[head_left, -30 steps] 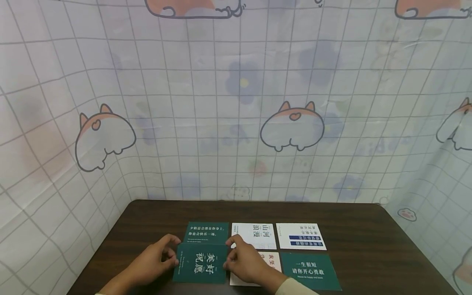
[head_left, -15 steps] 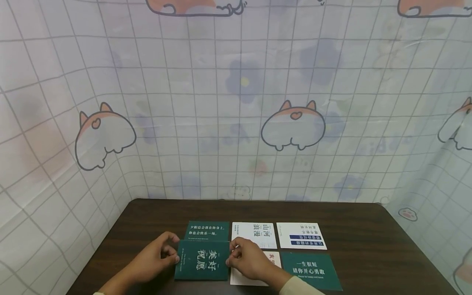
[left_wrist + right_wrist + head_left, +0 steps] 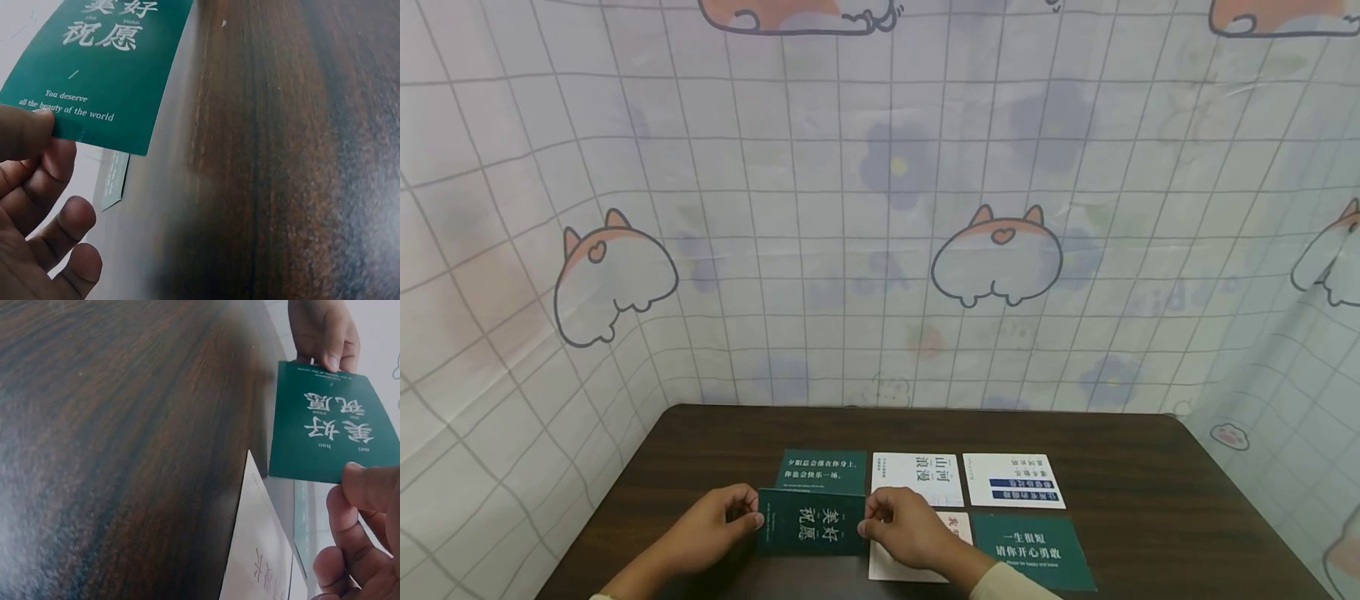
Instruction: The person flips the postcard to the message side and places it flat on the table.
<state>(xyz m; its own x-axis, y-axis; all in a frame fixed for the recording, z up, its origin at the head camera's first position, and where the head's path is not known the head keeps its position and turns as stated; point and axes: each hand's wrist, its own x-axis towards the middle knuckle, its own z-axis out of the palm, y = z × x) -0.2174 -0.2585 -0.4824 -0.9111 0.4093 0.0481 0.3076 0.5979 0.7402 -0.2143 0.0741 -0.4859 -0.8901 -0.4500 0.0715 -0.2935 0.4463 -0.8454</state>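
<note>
A dark green card (image 3: 811,525) with white Chinese characters is held off the table, tilted with its printed face toward me. My left hand (image 3: 718,529) pinches its left edge between thumb and fingers. On the opposite edge, the thumb and index finger of my right hand (image 3: 910,529) grip it near a corner. In the left wrist view, English print runs beneath the characters on the card (image 3: 106,81). Behind it lies a second green card (image 3: 822,469), its lower part hidden. Under my right hand is a white card with reddish characters (image 3: 891,568), partly covered.
To the right on the brown wooden table (image 3: 1157,500) lie a white card with grey characters (image 3: 913,479), a white card with blue bars (image 3: 1011,467) and another green card (image 3: 1033,542). A grid-patterned cloth (image 3: 820,350) hangs behind the table and along its sides.
The held card's near edge has come up off the table and the card now stands at a steeper tilt. Both hands keep hold of its sides. The other cards stay put.
</note>
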